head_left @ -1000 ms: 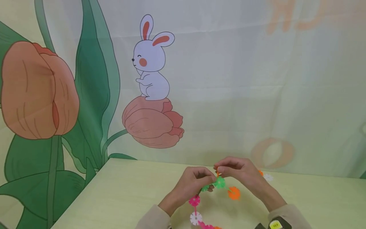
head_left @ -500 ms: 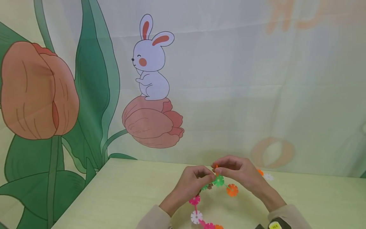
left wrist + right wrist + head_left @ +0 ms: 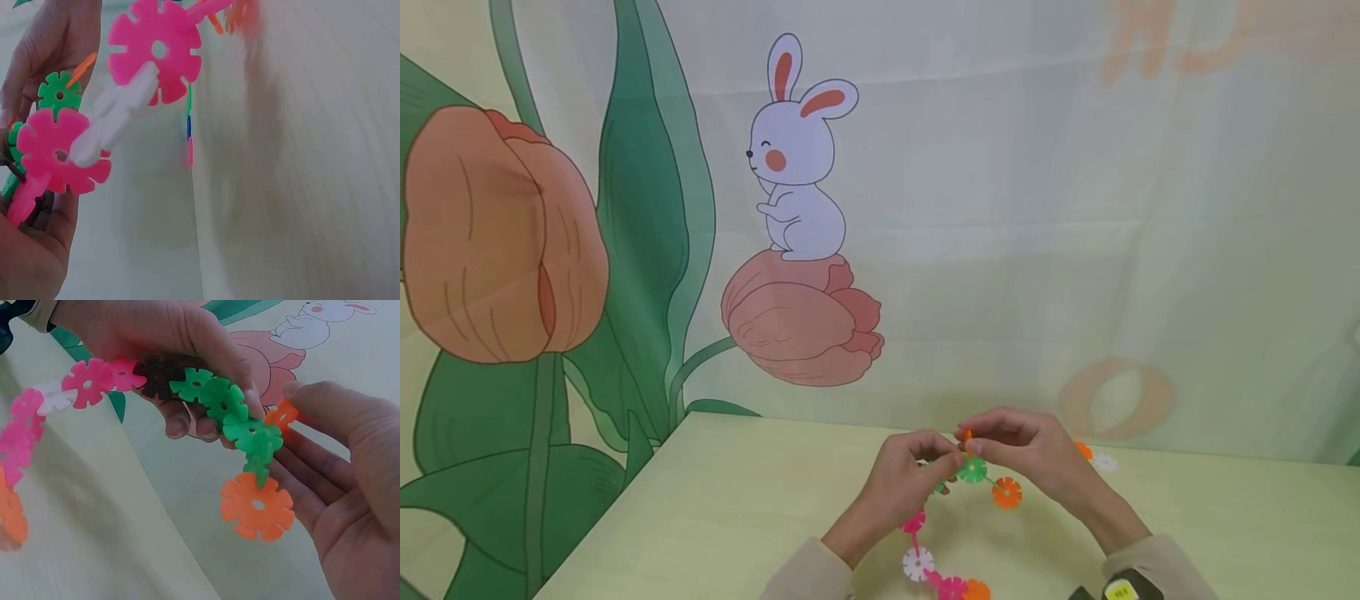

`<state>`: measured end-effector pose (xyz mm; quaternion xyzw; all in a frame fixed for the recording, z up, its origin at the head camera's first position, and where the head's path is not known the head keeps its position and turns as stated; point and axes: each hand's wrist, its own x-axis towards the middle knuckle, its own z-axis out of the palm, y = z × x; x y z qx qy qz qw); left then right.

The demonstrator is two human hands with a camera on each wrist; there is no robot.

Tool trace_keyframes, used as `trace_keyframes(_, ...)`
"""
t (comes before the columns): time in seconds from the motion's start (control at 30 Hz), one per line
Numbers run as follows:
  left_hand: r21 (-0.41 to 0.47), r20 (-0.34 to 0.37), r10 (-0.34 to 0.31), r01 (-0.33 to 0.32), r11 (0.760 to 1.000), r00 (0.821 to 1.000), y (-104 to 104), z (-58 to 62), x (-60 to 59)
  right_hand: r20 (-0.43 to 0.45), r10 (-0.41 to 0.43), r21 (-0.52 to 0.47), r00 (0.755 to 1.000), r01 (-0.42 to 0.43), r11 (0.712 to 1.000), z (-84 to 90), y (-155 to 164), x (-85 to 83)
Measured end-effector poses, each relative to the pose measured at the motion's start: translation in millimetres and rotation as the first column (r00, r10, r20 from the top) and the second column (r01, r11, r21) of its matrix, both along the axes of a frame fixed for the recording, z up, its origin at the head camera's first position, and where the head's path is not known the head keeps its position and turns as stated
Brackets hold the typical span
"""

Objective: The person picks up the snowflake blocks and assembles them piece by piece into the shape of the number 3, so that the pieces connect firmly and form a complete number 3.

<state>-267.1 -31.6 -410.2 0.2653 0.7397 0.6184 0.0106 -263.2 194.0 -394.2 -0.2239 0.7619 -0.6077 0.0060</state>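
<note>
Snowflake chain [image 3: 958, 533]: head view showed it held above the pale green table [image 3: 715, 517], trailing down toward the person.
Left hand [image 3: 906, 479]: fingers curled round the chain's green links.
Right hand [image 3: 1026, 454]: pinched a small orange disc [image 3: 967, 435] at the chain's upper end.
Left wrist view: pink discs [image 3: 156, 50] and a white disc [image 3: 115, 122] hung close to the lens; grip largely hidden.
Right wrist view: left hand's fingers [image 3: 219, 356] wrapped over the green discs [image 3: 240, 422]; an orange disc [image 3: 257, 506] dangled below.
Judgement: line the orange disc's slot up with the green disc's slot, keep the left hand steady, and press straight.
</note>
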Motion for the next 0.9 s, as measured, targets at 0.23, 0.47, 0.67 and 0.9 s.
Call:
trace_keyframes(0.23,-0.011,-0.006,0.013,-0.013,1.000,1.000,1.3,-0.1,2.5,-0.013,-0.014,0.009,1.000,0.014,1.000,-3.6,-2.0,-0.2)
trace_keyframes(0.47,-0.020,0.005,0.036,-0.036,0.999,0.999,1.2,-0.8,1.4,0.008,-0.033,-0.018,0.999,0.034,0.999,-5.4,-4.7,-0.7)
trace_keyframes(0.67,-0.022,0.007,0.038,-0.038,0.999,0.999,0.9,-0.7,0.0,0.000,-0.036,-0.031,0.999,0.036,0.999,-6.0,-5.5,-0.4)
trace_keyframes(0.9,-0.006,0.018,0.044,-0.043,0.999,0.999,-1.5,2.1,-0.7,-0.008,-0.031,-0.086,0.999,0.030,0.996,-6.6,-5.5,-0.3)
